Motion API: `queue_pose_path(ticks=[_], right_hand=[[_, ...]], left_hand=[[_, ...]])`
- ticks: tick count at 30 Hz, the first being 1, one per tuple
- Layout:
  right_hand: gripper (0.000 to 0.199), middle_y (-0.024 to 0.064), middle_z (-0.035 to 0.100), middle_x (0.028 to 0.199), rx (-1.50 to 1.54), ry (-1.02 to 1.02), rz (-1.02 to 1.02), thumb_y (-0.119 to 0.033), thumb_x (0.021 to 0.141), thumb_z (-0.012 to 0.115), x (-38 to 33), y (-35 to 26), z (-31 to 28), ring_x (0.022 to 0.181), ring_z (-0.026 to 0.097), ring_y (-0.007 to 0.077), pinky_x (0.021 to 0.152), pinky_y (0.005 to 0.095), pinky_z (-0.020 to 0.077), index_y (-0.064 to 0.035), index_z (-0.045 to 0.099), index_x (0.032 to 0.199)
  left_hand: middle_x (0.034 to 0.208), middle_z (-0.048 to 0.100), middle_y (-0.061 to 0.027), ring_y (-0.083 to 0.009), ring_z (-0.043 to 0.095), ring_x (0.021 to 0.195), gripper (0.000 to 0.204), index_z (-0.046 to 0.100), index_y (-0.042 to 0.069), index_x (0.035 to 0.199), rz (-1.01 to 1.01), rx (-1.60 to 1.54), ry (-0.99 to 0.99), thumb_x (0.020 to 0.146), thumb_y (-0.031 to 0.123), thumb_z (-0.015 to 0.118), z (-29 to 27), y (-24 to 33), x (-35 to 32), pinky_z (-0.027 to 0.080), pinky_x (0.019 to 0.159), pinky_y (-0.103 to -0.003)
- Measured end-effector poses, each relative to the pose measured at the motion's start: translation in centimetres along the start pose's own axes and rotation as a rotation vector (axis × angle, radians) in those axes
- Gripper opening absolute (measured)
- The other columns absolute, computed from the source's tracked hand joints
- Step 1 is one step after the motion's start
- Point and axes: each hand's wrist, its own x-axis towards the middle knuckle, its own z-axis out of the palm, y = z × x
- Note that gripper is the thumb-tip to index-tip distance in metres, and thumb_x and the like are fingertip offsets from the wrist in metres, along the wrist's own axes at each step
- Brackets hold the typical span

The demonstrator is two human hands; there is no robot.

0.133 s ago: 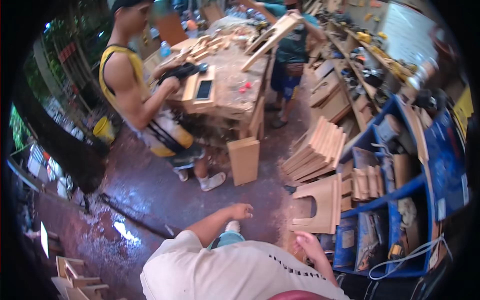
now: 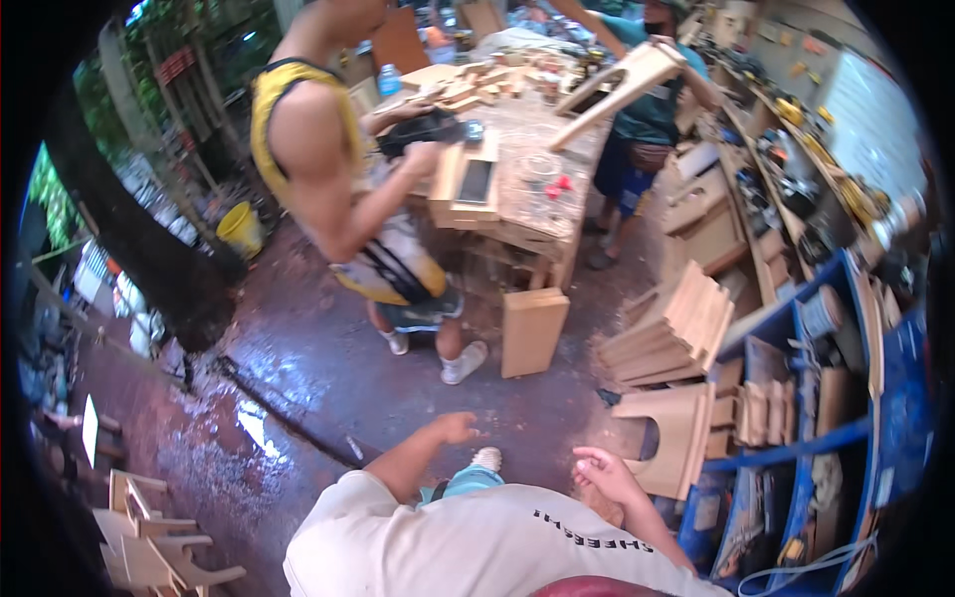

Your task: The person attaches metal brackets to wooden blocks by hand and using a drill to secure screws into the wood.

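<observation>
My left hand (image 2: 457, 428) hangs in front of me over the dark floor, with nothing in it. Its fingers are loosely bent and a little blurred. To the right, my right hand (image 2: 605, 474) is raised with its fingers apart and loosely curved, also holding nothing. It is nearest to a wooden panel with a rounded cutout (image 2: 671, 438), but seems apart from it. Behind that panel leans a stack of wooden boards (image 2: 676, 328).
A co-worker in a yellow vest (image 2: 318, 149) holds a dark tool at the cluttered workbench (image 2: 537, 214). Another person (image 2: 647, 109) handles a wooden frame (image 2: 622, 90). Wooden panels (image 2: 534, 333) stand on the floor by the bench. Blue shelves (image 2: 786, 453) line the right; wooden stools (image 2: 159, 537) stand lower left.
The view has shifted, so the bench and co-workers sit farther right and the near co-worker looks closer. My right hand has risen and swung inward; my left hand has moved slightly left.
</observation>
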Motion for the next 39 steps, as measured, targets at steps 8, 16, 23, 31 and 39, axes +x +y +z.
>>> queue_pose_path(ticks=[8, 16, 23, 31, 39], right_hand=[[0.036, 0.0044, 0.062, 0.090, -0.098, -0.329, 0.135, -0.016, 0.093, 0.060, 15.8, -6.6, 9.2, 0.076, 0.059, 0.0097, 0.065, 0.0241, 0.0509, 0.0002, 0.053, 0.125], [0.044, 0.0090, 0.062, 0.101, -0.054, -0.540, 0.227, -0.020, 0.096, 0.057, 28.1, -9.2, 16.4, 0.082, 0.060, 0.0132, 0.072, 0.0260, 0.0521, -0.0012, 0.043, 0.134], [0.034, 0.0069, 0.062, 0.089, 0.058, -0.464, 0.173, -0.023, 0.093, 0.061, 34.5, -11.1, 19.8, 0.074, 0.060, 0.0121, 0.064, 0.0248, 0.0521, -0.0011, 0.054, 0.118], [0.024, 0.0052, 0.059, 0.067, 0.197, -0.183, 0.140, -0.027, 0.094, 0.060, 38.9, -7.3, 18.8, 0.056, 0.054, 0.0138, 0.055, 0.0271, 0.0444, -0.0035, 0.061, 0.089], [0.025, 0.0062, 0.059, 0.067, -0.164, 0.372, 0.201, -0.026, 0.095, 0.058, 35.6, -7.2, 21.3, 0.052, 0.054, 0.0151, 0.049, 0.0278, 0.0441, -0.0026, 0.057, 0.086]], left_hand=[[0.132, 0.054, -0.0187, -0.0295, 0.052, 0.122, 0.051, 0.052, 0.006, 0.131, -0.506, -0.623, 0.639, 0.086, 0.028, 0.064, -3.4, -13.5, -15.7, 0.042, 0.100, -0.039], [0.145, 0.038, -0.0170, -0.0259, 0.042, 0.130, 0.060, 0.035, 0.005, 0.143, -0.113, -1.096, 1.045, 0.089, 0.011, 0.060, -15.8, -3.6, -15.0, 0.040, 0.103, -0.039], [0.147, 0.033, -0.0219, -0.0309, 0.034, 0.136, 0.082, 0.023, -0.002, 0.146, 0.010, -0.955, 1.207, 0.082, 0.016, 0.071, -25.8, -3.7, -9.3, 0.034, 0.108, -0.042], [0.138, 0.046, -0.0199, -0.0328, 0.042, 0.130, 0.088, 0.042, 0.002, 0.136, 0.113, -0.572, 0.850, 0.063, 0.026, 0.084, -36.3, -11.4, -4.4, 0.034, 0.107, -0.039], [0.140, 0.043, -0.0215, -0.0344, 0.043, 0.130, 0.078, 0.039, 0.002, 0.140, 0.560, -0.446, 0.374, 0.077, 0.033, 0.075, -37.4, -22.0, -1.7, 0.035, 0.108, -0.039]])
